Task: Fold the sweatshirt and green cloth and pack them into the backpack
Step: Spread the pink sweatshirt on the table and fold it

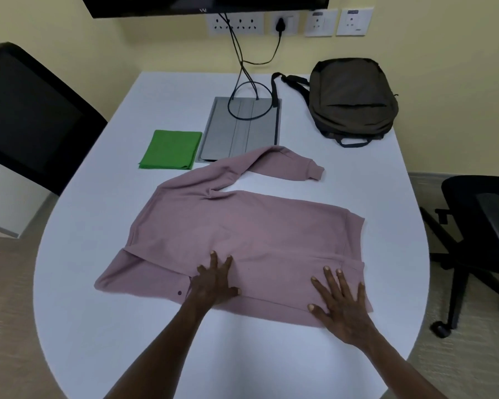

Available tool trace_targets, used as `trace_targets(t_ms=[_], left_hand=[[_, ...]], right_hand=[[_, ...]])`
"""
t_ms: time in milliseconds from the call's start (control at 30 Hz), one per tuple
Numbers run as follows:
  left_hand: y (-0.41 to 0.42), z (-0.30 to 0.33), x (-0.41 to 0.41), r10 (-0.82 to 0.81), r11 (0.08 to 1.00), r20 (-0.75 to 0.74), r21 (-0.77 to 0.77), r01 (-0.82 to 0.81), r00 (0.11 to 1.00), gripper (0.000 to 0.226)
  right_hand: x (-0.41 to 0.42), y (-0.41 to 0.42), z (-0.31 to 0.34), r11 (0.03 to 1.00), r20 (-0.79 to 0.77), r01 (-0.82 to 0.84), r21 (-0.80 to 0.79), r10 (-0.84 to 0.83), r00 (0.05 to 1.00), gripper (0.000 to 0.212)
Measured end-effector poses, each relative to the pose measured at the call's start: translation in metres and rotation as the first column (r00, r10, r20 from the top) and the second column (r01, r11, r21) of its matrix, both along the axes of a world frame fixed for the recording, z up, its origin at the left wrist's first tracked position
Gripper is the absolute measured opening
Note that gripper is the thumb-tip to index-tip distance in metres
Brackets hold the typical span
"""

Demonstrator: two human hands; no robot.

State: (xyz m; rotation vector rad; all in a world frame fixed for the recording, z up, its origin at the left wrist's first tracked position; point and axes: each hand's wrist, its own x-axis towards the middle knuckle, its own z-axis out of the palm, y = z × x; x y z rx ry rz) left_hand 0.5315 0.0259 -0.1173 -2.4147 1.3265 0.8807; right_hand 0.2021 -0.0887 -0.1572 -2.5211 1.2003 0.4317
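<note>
A mauve sweatshirt (242, 231) lies spread on the white table (98, 326), one sleeve stretched toward the far right, the near sleeve folded across its lower edge. My left hand (213, 283) presses flat on the near middle of the sweatshirt, fingers straight. My right hand (340, 300) presses flat on its near right part, fingers spread. A green cloth (170, 149) lies folded in a neat rectangle beyond the sweatshirt at the left. The dark olive backpack (353, 99) rests at the far right of the table, zipped as far as I can see.
A grey folio case (242, 128) lies at the table's far middle with black cables (242, 67) looping onto it from wall sockets. Black office chairs stand at the left (32, 110) and right (478, 226). A monitor hangs above.
</note>
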Motion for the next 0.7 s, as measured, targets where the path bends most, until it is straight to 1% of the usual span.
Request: trace_targets(t_ms=[67, 133, 167, 233, 300, 333, 400, 433, 500, 567, 600, 633, 667, 700], left_hand=[[0.001, 0.006, 0.027, 0.006, 0.992, -0.103, -0.124, -0.019, 0.995, 0.083], [0.002, 0.015, 0.060, 0.065, 0.955, -0.241, -0.265, -0.130, 0.968, 0.064], [0.003, 0.020, 0.077, 0.097, 0.925, -0.283, -0.328, -0.191, 0.954, 0.053], [0.001, 0.028, 0.110, 0.142, 0.859, -0.292, -0.439, -0.265, 0.946, 0.029], [-0.003, 0.035, 0.139, 0.189, 0.795, -0.270, -0.522, -0.308, 0.944, 0.019], [-0.007, 0.040, 0.152, 0.214, 0.765, -0.278, -0.549, -0.338, 0.937, 0.018], [-0.014, 0.046, 0.176, 0.263, 0.705, -0.305, -0.587, -0.398, 0.915, 0.015], [-0.018, 0.048, 0.187, 0.284, 0.681, -0.309, -0.601, -0.417, 0.908, 0.014], [-0.028, 0.049, 0.209, 0.318, 0.639, -0.292, -0.637, -0.432, 0.902, 0.016], [-0.038, 0.047, 0.228, 0.361, 0.615, -0.288, -0.641, -0.459, 0.887, 0.023], [-0.042, 0.045, 0.236, 0.382, 0.612, -0.283, -0.636, -0.471, 0.880, 0.028], [-0.045, 0.044, 0.243, 0.402, 0.612, -0.274, -0.629, -0.479, 0.873, 0.032], [-0.049, 0.042, 0.251, 0.421, 0.616, -0.262, -0.619, -0.486, 0.868, 0.037], [-0.052, 0.038, 0.258, 0.435, 0.625, -0.250, -0.608, -0.490, 0.865, 0.042]], right_hand=[[0.007, -0.001, 0.006, 0.999, -0.005, 0.043, 0.008, -0.043, 0.999, 0.072], [0.016, -0.005, 0.013, 0.994, -0.008, 0.106, -0.014, -0.107, 0.994, 0.067], [0.020, -0.008, 0.016, 0.989, -0.004, 0.140, -0.055, -0.140, 0.990, 0.063], [0.029, -0.013, 0.020, 0.973, 0.021, 0.181, -0.140, -0.180, 0.983, 0.051], [0.040, -0.018, 0.026, 0.957, 0.051, 0.158, -0.242, -0.150, 0.987, 0.035], [0.048, -0.020, 0.031, 0.945, 0.059, 0.149, -0.293, -0.137, 0.989, 0.032], [0.067, -0.028, 0.045, 0.919, 0.084, 0.183, -0.349, -0.164, 0.983, 0.047], [0.078, -0.034, 0.051, 0.911, 0.104, 0.192, -0.364, -0.165, 0.981, 0.051], [0.099, -0.054, 0.057, 0.907, 0.163, 0.181, -0.381, -0.127, 0.978, 0.048], [0.119, -0.079, 0.058, 0.919, 0.242, 0.179, -0.352, -0.095, 0.966, 0.040], [0.127, -0.093, 0.057, 0.921, 0.267, 0.171, -0.349, -0.077, 0.961, 0.034], [0.134, -0.107, 0.056, 0.924, 0.268, 0.151, -0.352, -0.056, 0.962, 0.019], [0.141, -0.121, 0.055, 0.929, 0.261, 0.150, -0.339, -0.060, 0.963, 0.014], [0.147, -0.134, 0.052, 0.940, 0.230, 0.153, -0.306, -0.083, 0.970, 0.028]])
